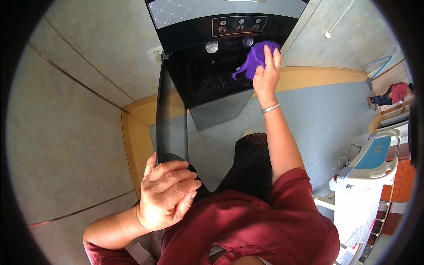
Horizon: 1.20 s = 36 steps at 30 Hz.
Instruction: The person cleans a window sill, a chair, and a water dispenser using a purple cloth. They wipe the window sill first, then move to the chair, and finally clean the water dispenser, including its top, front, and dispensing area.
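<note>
In front of me stands a black and silver water dispenser (228, 43) with its door (172, 122) swung out to the left. My left hand (170, 192) grips the free edge of that door, fingers curled over it. A purple cloth (255, 59) is held in my right hand (267, 74), pressed at the right side of the dispensing bay (208, 74). The cloth covers part of the bay's right wall and drip grille. A silver tap lever (212, 47) shows in the bay, and a second one (248, 41) sits just beside the cloth.
A wall socket with a plug (155, 54) is left of the dispenser. On the right stands a hospital bed (359, 198) with a blue-panelled end board (372, 152). Another person (394, 94) in a red top is farther off. Walls rise close on the left.
</note>
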Available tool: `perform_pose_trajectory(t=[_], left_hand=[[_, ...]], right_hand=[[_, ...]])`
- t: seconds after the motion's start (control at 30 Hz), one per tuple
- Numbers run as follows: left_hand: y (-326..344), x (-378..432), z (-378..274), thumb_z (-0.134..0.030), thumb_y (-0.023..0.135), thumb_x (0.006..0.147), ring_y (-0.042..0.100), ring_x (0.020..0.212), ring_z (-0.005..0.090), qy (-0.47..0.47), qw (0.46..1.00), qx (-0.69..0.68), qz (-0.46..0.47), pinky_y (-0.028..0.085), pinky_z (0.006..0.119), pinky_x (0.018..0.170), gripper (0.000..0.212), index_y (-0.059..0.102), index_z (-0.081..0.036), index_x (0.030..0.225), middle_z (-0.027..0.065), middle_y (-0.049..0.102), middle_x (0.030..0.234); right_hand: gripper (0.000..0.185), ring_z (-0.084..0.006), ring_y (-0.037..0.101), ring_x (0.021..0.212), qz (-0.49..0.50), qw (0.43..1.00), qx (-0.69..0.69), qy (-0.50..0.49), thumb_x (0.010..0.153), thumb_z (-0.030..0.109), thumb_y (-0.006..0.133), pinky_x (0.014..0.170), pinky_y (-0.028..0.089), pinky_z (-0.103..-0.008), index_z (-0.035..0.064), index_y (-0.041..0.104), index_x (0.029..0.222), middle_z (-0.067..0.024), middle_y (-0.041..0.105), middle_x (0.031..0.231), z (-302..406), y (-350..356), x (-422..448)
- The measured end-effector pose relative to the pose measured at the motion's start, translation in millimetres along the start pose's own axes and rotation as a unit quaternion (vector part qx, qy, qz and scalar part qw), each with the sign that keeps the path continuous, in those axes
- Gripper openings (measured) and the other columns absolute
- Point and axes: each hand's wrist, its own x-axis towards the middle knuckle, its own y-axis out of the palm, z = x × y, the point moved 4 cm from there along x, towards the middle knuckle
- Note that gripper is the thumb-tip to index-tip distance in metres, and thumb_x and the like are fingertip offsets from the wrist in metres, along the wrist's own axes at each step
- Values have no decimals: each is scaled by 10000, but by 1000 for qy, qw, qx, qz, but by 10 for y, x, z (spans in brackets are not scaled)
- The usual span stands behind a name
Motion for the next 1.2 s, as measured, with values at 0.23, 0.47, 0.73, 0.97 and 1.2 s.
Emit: perform_pose_trajectory(t=[0.23,0.47,0.73,0.97,1.2], left_hand=[[21,20,-7,-91,640,739,600,901,260,1,1000,3,2,355,417,875,54,648,-83,792,52,642,844],[11,13,6,-82,652,744,601,907,253,-5,1000,-7,-3,362,413,862,45,649,-86,788,47,647,843],[10,30,0,-88,656,746,601,905,253,-3,1000,-3,1,364,412,849,36,647,-89,781,46,647,846],[9,39,9,-91,658,743,602,904,251,0,1000,1,1,349,405,888,40,648,-88,781,47,647,844],[6,-1,11,-82,656,744,604,909,243,-11,1000,-5,-4,342,408,906,41,650,-91,784,44,647,840]], right_hand=[[621,-383,440,1178,71,995,-52,37,700,-133,498,936,413,-359,38,424,1291,-210,326,1384,-248,347,-179],[606,-381,435,1202,95,995,24,18,689,-88,500,971,398,-366,54,460,1277,-228,382,1347,115,349,-426],[571,-392,456,1157,45,999,9,-23,695,-96,511,963,402,-376,-8,457,1257,-244,385,1318,506,662,-348],[493,-343,471,1158,186,976,99,-57,696,-92,502,955,415,-374,-8,529,1182,-190,433,1299,778,799,-767],[566,-422,426,1188,44,987,152,-12,690,-91,454,985,376,-377,-1,473,1249,-281,357,1331,892,488,-171]])
